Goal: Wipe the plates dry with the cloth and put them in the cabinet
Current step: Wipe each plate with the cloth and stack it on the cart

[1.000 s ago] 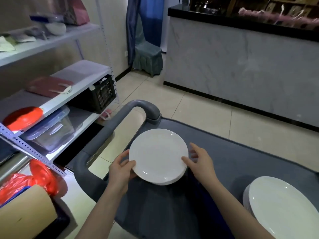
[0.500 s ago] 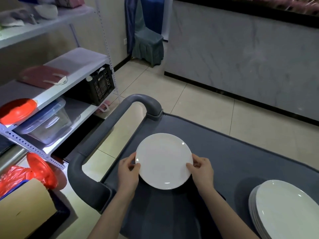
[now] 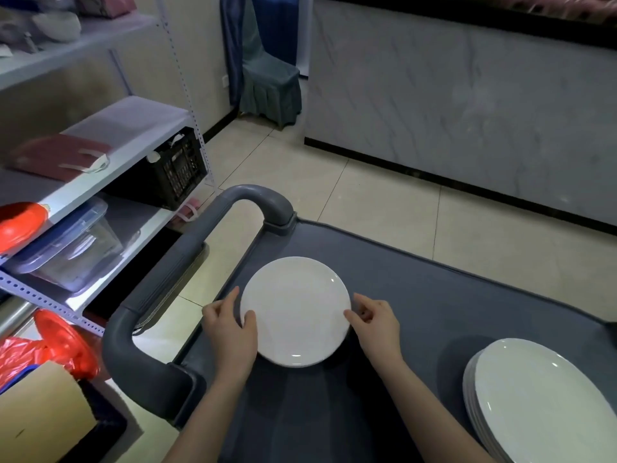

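both hands on the white plate (image 3: 295, 310): the left hand (image 3: 230, 332) has its fingers curled round the left rim with the thumb on top, and the right hand (image 3: 377, 329) pinches the right rim. the fingertips under the rim are hidden, and i can't tell if the plate is clear of the grey cart top (image 3: 417, 282). well right of the fingers sits a stack of bigger plates (image 3: 541, 406), cut off by the frame edge. left of the fingers there's the cart handle (image 3: 160, 289), then blurred shelving with a black crate (image 3: 177, 168). beyond lie the tiled floor (image 3: 367, 202) and a marble-look panel (image 3: 467, 111).
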